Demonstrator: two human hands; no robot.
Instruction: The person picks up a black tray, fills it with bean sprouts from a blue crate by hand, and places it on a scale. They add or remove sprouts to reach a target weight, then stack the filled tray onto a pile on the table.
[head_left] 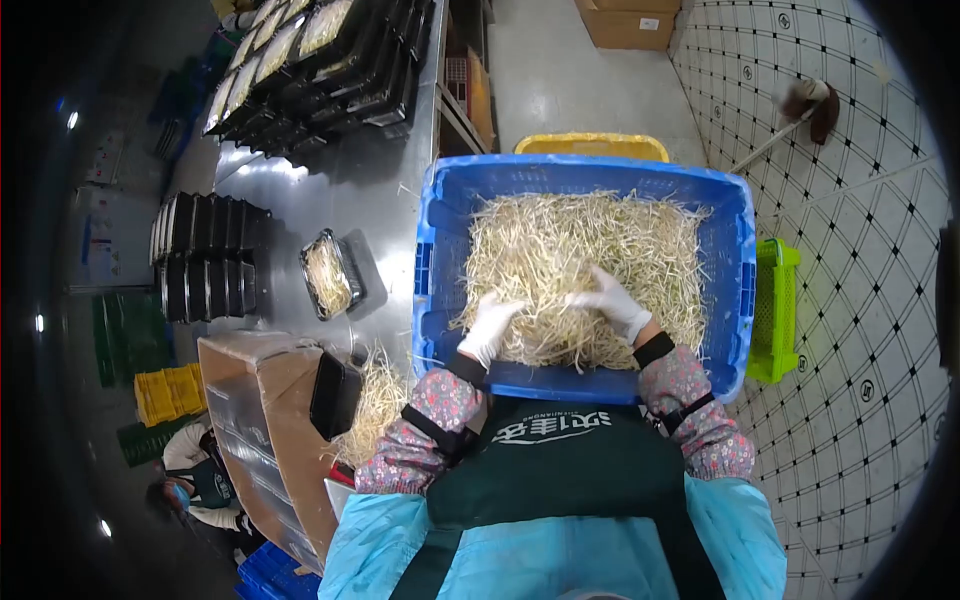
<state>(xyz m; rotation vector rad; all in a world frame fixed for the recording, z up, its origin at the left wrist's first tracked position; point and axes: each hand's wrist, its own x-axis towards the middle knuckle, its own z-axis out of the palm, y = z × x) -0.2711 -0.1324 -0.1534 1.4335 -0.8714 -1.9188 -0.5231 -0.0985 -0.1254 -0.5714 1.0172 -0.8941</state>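
Observation:
A blue crate [590, 378] full of pale bean sprouts [640, 235] stands right in front of me. My left hand [492, 325], in a white glove, is at the near left part of the sprouts, its fingers curved against a raised clump. Opposite it, my right hand [612, 303], also gloved, reaches into the same clump with fingers apart from the thumb. The clump lies between both hands. On the metal table to the left, a black tray [330, 275] holds a portion of sprouts.
Stacked filled trays [320, 75] and black tray stacks [205, 255] stand on the table. A cardboard box [290, 420], an empty black tray [335, 397] and loose sprouts [375, 405] are nearer. A green crate [775, 310] is right; a co-worker [205, 480] is lower left.

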